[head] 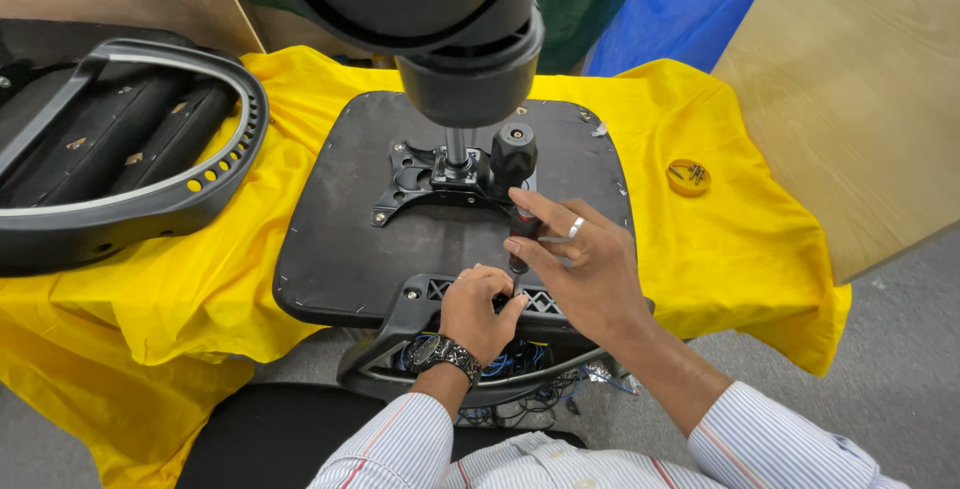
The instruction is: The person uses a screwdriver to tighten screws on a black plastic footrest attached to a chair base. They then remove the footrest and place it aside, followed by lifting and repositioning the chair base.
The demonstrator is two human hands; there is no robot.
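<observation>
Your right hand (pixel 585 264) is wrapped loosely around the screwdriver (pixel 516 199), fingers curled on the red and black shaft with the thumb and forefinger pinching it about midway down, so it's closed on the tool, not spread. There's a ring on one finger. The fat black handle sticks up on the far side of your knuckles, and the tip goes down between your two hands where I can't really see it.

Your left hand (pixel 480 309) is bunched up just beside the right one, fingertips pressed together down at the spot where the tip lands on the black bracket (pixel 420 304). Looks like it's pinching something tiny there, but it's hidden, so I can't tell what, if anything. Watch on that wrist.

The bracket sits at the near edge of the upturned black seat pan (pixel 340 249), which lies flat on the yellow cloth (pixel 700 239). Further back on the pan is the metal mounting plate (pixel 420 184) with a gas-lift post (pixel 457 144) rising out of it.

Off to the left is a black chair backrest frame (pixel 150 199) lying on the cloth, well apart from your hands. Off to the right is a small yellow dish (pixel 688 177) with a few screws in it.
</observation>
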